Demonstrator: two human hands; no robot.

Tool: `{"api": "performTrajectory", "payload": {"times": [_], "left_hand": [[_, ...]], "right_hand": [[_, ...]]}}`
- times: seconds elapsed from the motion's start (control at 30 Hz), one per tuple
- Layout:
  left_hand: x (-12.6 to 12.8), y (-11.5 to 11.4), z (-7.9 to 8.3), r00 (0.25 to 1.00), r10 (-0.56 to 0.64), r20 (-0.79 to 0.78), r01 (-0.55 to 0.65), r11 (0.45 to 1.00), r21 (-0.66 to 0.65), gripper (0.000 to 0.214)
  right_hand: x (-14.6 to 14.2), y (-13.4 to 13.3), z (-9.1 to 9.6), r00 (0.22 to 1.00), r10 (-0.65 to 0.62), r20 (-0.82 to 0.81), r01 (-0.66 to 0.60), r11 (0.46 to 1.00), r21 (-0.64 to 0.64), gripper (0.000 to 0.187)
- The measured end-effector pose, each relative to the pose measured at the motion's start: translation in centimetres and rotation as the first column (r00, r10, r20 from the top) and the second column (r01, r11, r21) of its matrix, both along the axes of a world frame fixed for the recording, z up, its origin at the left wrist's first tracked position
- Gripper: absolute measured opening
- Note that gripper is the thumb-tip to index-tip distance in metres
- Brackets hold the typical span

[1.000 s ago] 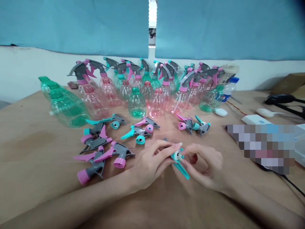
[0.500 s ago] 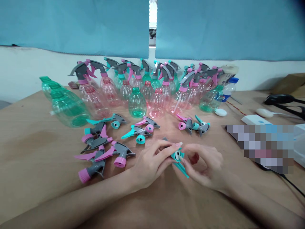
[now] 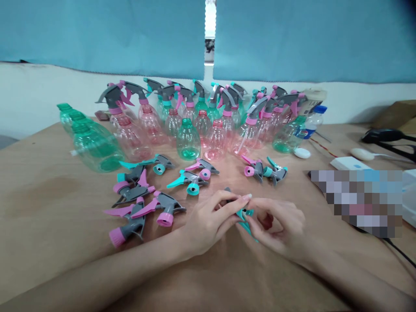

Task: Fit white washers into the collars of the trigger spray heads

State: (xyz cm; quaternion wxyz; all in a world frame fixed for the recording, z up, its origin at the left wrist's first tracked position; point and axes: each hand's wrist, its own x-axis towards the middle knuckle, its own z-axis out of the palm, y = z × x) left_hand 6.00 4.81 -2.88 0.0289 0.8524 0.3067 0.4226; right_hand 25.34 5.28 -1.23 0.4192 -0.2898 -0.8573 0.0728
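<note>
My left hand [image 3: 206, 221] is closed around a grey and turquoise trigger spray head [image 3: 248, 212], low over the table. The turquoise collar faces me, and its trigger lever points down below my fingers. At the collar's rim, my right hand [image 3: 282, 223] pinches with thumb and forefinger; its other fingers are curled. My fingers hide much of the grey body. Left of my hands lie several loose spray heads, including a pink-collared one [image 3: 165, 219] and a turquoise-collared one [image 3: 193, 189]. Two more, pink [image 3: 249, 170] and turquoise [image 3: 275, 171], lie beyond my right hand.
Several spray bottles with heads fitted stand at the back, one pink one [image 3: 248, 134] among them. Open-necked bottles include a green one [image 3: 188, 141] and a pink one [image 3: 215, 141]. A blurred-out object [image 3: 357, 199] and a white round object [image 3: 302, 153] are at the right.
The held spray head's collar has tilted, so less of its opening shows. My right thumb and forefinger remain at its rim; the view has shifted slightly.
</note>
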Motion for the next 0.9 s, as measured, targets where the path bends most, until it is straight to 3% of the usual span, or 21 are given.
{"api": "performTrajectory", "payload": {"times": [0.27,0.47,0.6,0.83,0.9], "left_hand": [[0.02,-0.10,0.26,1.000,-0.009,0.002,0.009,1.000,-0.007,0.029],[-0.01,-0.18,0.39,1.000,0.006,0.007,-0.005,0.996,-0.094,0.031],[-0.08,-0.30,0.39,1.000,0.004,0.003,-0.003,0.992,-0.129,0.033],[-0.23,-0.15,0.42,1.000,0.017,0.005,-0.016,0.988,-0.152,0.034],[-0.29,-0.06,0.31,0.999,0.036,0.016,-0.033,0.988,-0.153,0.033]], "right_hand": [[0.13,0.09,0.34,0.999,-0.038,0.013,0.037,0.998,0.053,0.011],[0.06,0.52,0.17,1.000,-0.024,0.009,0.023,0.994,0.106,0.008],[0.04,0.55,-0.25,1.000,-0.019,-0.011,0.020,0.997,0.073,0.008],[0.27,0.43,-0.15,0.994,0.111,0.013,-0.111,0.994,-0.004,0.017],[0.38,0.51,-0.25,0.996,0.082,0.018,-0.082,0.997,0.002,0.018]]}}
